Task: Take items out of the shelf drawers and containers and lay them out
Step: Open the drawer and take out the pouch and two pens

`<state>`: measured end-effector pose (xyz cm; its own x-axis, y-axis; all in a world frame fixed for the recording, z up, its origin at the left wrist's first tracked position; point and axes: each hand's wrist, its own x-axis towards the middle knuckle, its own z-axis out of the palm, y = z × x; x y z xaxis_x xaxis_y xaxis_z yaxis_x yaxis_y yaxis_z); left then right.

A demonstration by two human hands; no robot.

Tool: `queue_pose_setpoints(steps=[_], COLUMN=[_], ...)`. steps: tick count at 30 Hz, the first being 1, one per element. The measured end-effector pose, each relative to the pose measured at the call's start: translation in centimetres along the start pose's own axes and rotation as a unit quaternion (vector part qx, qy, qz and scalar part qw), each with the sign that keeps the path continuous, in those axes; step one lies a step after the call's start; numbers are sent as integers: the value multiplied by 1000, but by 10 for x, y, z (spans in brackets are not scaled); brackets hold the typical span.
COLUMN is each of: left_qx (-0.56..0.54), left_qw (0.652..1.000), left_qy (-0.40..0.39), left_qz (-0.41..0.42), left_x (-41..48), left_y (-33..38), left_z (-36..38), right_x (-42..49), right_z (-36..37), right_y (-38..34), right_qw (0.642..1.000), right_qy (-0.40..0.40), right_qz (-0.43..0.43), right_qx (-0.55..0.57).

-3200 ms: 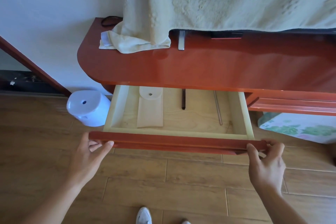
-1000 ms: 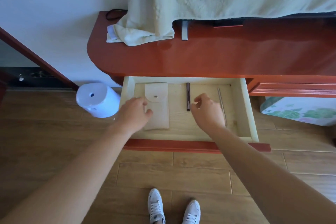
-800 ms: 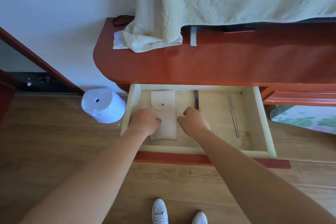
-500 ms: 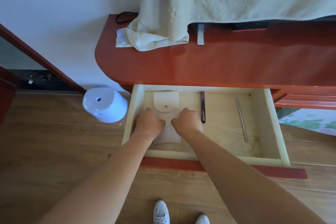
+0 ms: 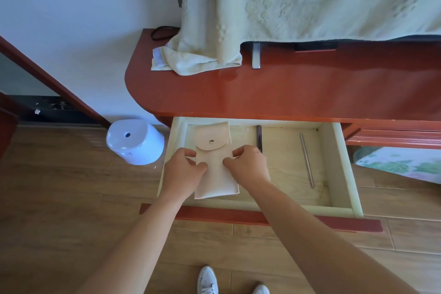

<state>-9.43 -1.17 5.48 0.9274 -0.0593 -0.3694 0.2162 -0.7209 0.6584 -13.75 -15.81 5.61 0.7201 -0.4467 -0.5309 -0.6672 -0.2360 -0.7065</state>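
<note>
The pale wooden drawer (image 5: 346, 174) stands pulled out from under the red shelf top (image 5: 286, 93). In its left half lies a beige cloth pouch (image 5: 216, 184) with a snap-button flap. My left hand (image 5: 182, 172) pinches the pouch's left edge and my right hand (image 5: 248, 164) pinches its right edge, just below the flap. A dark pen (image 5: 259, 137) lies beside my right hand, partly hidden by it. A thin metal rod (image 5: 306, 159) lies further right on the drawer floor.
A cream towel (image 5: 286, 7) hangs over the shelf top, its corner bunched at the left. A white upturned plastic tub (image 5: 136, 142) sits on the wooden floor left of the drawer. A floral sheet (image 5: 401, 164) lies at right. My white shoes (image 5: 207, 280) show below.
After pulling the drawer out by its front, both hands reached inside and closed in on the pouch. They now pinch its two sides, and its lower end looks slightly lifted.
</note>
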Motion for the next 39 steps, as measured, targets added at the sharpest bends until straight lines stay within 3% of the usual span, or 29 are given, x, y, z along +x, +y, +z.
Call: queue_pose_setpoints(steps=[10,15,21,39], left_qx=[-66,-68,-52,38], left_qw=[996,991,989,983], left_qy=[50,48,20,25], left_qz=[34,101,138,176], left_x=[-42,9,77,123], left_y=[40,86,118,125], left_z=[-46,-41,-27,-11], right_x=[-49,-9,51,130], right_z=[-39,-65,-76,-56], right_y=[-38,-74,-90,-87], right_qw=[996,988,984,972], right_qy=[16,94,128,155], right_qz=[-86,-118,-121,-127], right_qx=[14,16,17,-124])
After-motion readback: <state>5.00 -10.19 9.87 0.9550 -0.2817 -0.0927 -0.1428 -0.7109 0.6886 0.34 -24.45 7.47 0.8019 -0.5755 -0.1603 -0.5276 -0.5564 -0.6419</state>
